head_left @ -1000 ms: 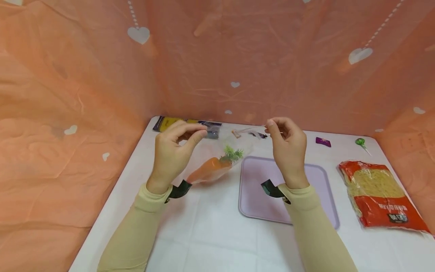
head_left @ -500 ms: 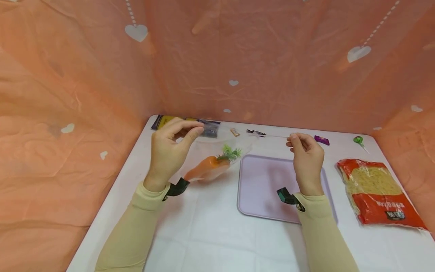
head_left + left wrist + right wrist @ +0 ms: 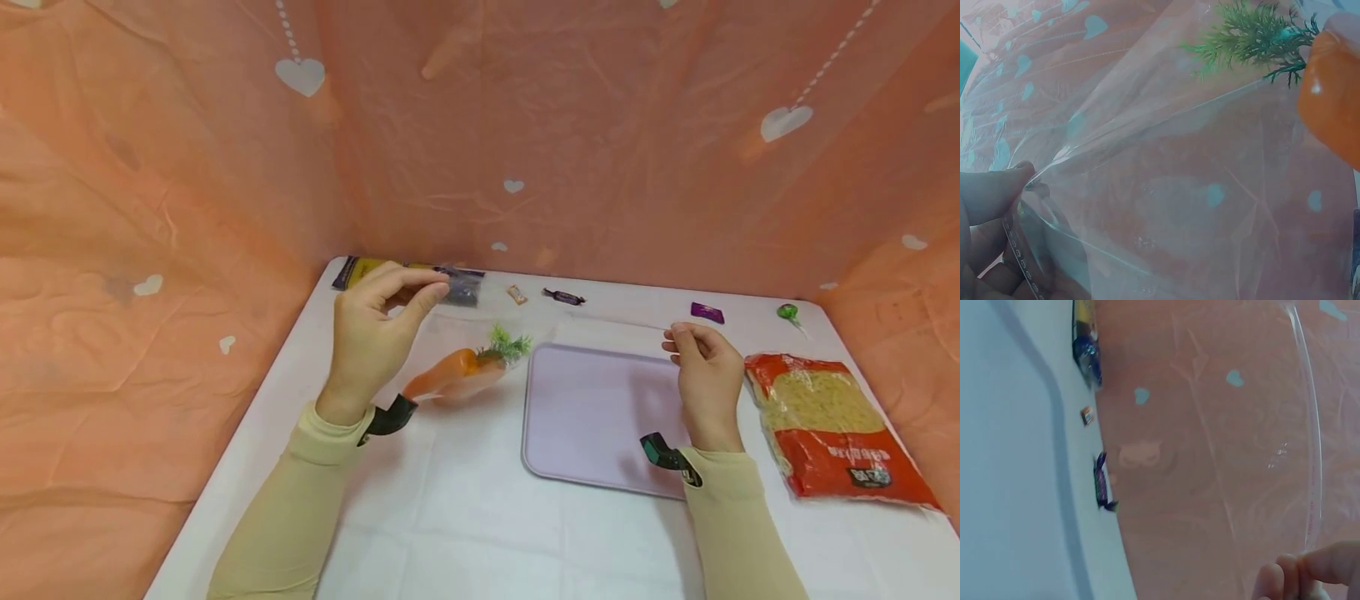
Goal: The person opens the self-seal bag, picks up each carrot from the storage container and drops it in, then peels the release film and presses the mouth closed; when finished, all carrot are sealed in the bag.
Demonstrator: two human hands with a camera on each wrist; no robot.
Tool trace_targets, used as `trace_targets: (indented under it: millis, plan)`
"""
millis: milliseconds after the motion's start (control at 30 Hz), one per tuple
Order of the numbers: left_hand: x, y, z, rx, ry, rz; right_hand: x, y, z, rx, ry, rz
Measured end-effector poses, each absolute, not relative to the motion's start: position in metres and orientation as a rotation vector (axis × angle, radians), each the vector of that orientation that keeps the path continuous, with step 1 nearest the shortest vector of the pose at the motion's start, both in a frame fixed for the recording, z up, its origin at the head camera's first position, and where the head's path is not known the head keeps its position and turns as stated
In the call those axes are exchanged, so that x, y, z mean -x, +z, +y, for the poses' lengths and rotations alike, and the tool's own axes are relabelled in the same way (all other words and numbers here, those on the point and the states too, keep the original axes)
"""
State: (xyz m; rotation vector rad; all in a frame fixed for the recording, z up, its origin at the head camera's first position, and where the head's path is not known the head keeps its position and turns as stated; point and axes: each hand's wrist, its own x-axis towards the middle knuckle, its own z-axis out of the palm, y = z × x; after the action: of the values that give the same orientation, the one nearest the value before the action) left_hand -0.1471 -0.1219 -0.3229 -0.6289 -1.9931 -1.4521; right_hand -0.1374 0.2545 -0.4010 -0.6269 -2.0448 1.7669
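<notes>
In the head view my left hand pinches the top of a clear plastic bag between thumb and fingertips. Inside the bag lies an orange carrot with feathery green leaves, tilted so the leafy end points up and right. Farther right, my right hand pinches the end of a thin clear plastic strip. The strip stretches leftward from these fingertips toward the bag, above the far part of a lilac tray. Close up in the left wrist view, the film gathers in creases at the left thumb.
Along the table's back edge lie a yellow and dark packet, a small wrapped candy, a dark twist-wrapped candy, a purple candy and a green lollipop. A red pasta bag lies at the right.
My right hand has moved right and nearer to me, drawing the clear strip out longer from the bag. My left hand stays nearly in place, with the bagged carrot beneath it.
</notes>
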Motion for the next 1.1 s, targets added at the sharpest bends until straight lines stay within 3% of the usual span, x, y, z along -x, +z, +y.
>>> trace_targets:
  millis: [467,733,1100]
  plan:
    - [0.146,-0.32,-0.121,0.665,-1.423,-2.017,0.126,-0.413,0.279,0.767,1.598,-2.326]
    - [0.126,-0.296,-0.112,0.668,-1.398,-2.0,0.129,-0.423,0.288,0.813,1.478,-2.491]
    - [0.125,-0.293,-0.11,0.717,-1.397,-1.968,0.129,-0.434,0.292,0.702,1.248,-2.76]
